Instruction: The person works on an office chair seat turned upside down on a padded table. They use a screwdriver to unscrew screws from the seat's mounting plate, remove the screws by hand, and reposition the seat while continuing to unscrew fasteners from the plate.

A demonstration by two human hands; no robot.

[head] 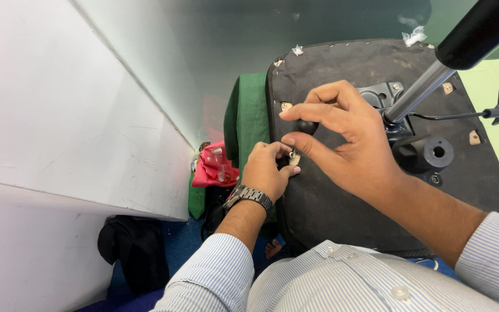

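Right hand (350, 144) pinches the screwdriver's black knob (306, 126) between thumb and fingers, upright over the upturned chair seat (342, 202); left hand (267, 167) closes around its tip at the seat's edge, steadying it.

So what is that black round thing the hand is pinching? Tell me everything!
It is the small black rounded handle of a stubby screwdriver, smooth and hard-looking. The right hand pinches it between thumb and fingers. It stands upright, a thin metal shaft pointing down at the upturned chair seat's edge, where the left hand steadies the tip.
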